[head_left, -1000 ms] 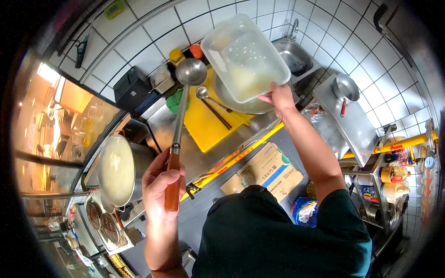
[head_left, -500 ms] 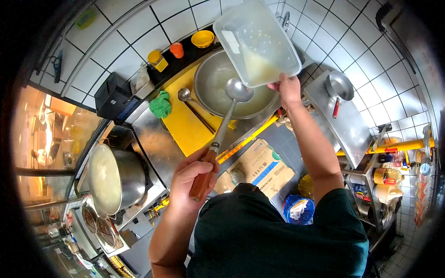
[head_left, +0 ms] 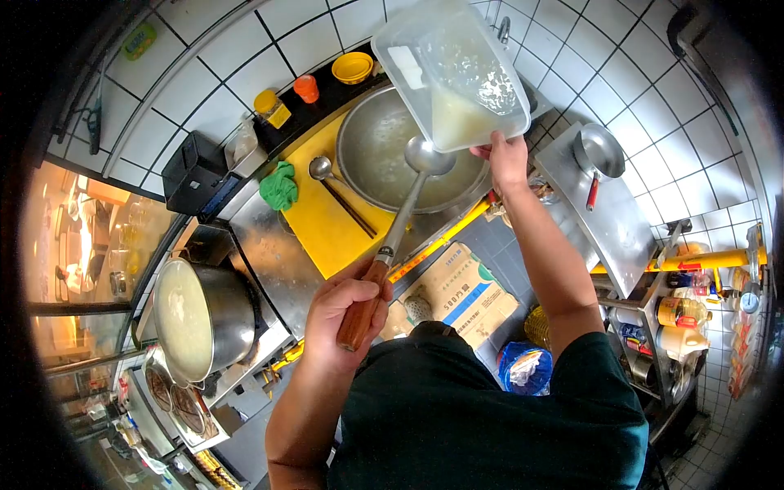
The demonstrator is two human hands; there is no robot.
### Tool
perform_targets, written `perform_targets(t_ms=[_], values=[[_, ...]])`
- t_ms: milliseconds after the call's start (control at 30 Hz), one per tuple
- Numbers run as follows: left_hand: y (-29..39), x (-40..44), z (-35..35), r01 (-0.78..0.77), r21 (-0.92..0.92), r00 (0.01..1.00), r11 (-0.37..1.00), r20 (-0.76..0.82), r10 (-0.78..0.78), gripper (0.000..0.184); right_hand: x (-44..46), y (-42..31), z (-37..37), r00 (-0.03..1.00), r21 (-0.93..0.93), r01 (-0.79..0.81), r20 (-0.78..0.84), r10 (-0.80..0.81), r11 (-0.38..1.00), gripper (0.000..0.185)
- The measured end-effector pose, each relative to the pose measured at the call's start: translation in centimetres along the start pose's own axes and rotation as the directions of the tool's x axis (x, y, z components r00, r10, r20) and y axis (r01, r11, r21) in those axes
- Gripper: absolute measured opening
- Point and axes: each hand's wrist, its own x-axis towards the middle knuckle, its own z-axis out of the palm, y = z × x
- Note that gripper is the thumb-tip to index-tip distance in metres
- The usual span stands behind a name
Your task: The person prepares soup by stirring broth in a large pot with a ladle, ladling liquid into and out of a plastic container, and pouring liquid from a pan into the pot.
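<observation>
My left hand (head_left: 349, 310) is wrapped round the wooden handle of a long metal ladle (head_left: 402, 214). The ladle's bowl reaches over a wide metal wok (head_left: 363, 175) that holds cloudy, pale liquid. With my right hand (head_left: 505, 159) I grip the near rim of a translucent plastic tub (head_left: 408, 106). Some of the same pale liquid lies inside the tub, which is tilted over the right side of the wok. The ladle's bowl is close under the tub's near corner; I cannot tell whether they touch.
Left of the wok, a yellow cutting board (head_left: 327, 253) carries a smaller ladle (head_left: 321, 169) and a green cloth (head_left: 279, 188). A big stockpot (head_left: 233, 318) of pale liquid stands at left. A small pan (head_left: 599, 152) rests on the right steel shelf. Flattened cardboard (head_left: 465, 294) lies on the floor.
The liquid in the tub has shifted, with bubbles spreading up its right side. The ladle's bowl has moved slightly right. Both hands keep their holds.
</observation>
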Motion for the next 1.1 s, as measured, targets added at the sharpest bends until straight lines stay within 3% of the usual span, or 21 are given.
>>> perform_targets(t_ms=[200, 300, 1100], values=[[0.4, -0.3, -0.4, 0.02, -0.07, 0.997, 0.997, 0.071, -0.015, 0.054, -0.1, -0.4, 0.3, 0.999, -0.021, 0.052, 0.006, -0.052, 0.998, 0.033], [0.3, -0.4, -0.2, -0.01, -0.018, 1.0, 1.0, 0.016, 0.01, 0.047, -0.1, -0.4, 0.4, 0.998, 0.004, 0.068, 0.0, -0.068, 0.998, 0.033], [0.1, -1.6, -1.0, -0.024, -0.047, 0.999, 0.999, 0.04, 0.026, 0.051, -0.2, -1.3, 0.8, 0.989, 0.014, 0.149, 0.003, -0.149, 0.989, 0.03]])
